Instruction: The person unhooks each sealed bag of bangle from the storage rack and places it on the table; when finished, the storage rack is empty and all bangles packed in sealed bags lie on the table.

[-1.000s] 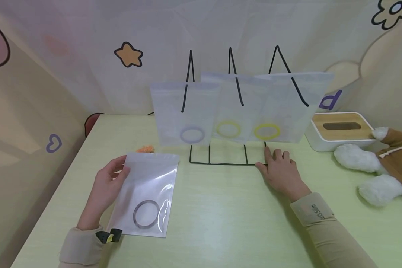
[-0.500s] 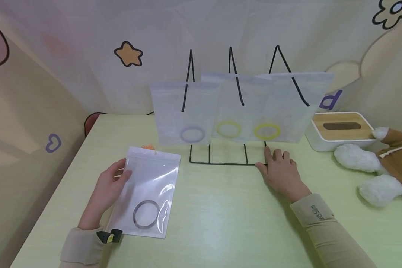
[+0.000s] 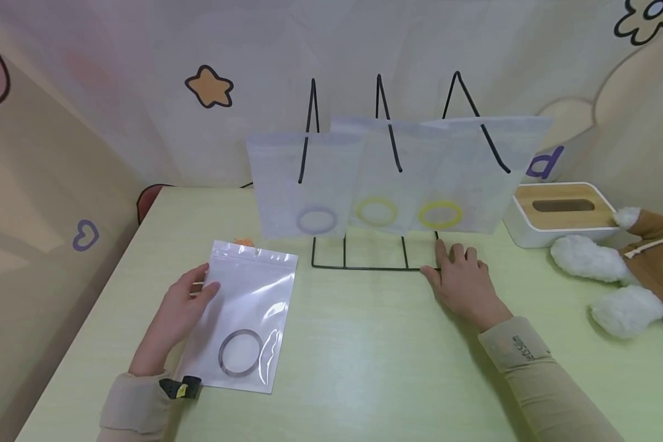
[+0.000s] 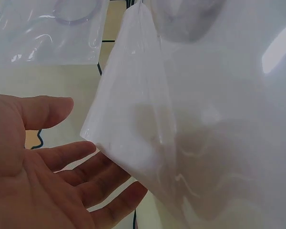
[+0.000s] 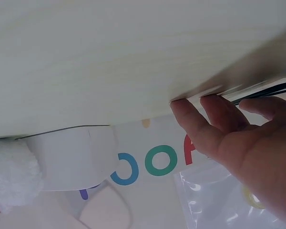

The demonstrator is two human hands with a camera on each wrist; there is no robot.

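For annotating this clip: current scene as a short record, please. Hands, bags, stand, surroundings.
left hand: fingers touching left edge of near bag
right hand: resting at front right corner of wire stand
near bag: grey ring showing
wire stand: three hooks, one bag on each
left bag: lilac ring
middle bag: pale yellow ring
right bag: bright yellow ring
right side of table: slotted box, plush toy

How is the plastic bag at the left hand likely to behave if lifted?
The plastic bag looks thin and probably floppy, as it creases by the left hand in the left wrist view. Its glossy highlights suggest a slick surface. It's probably light, since similar bags hang from slim black hooks.
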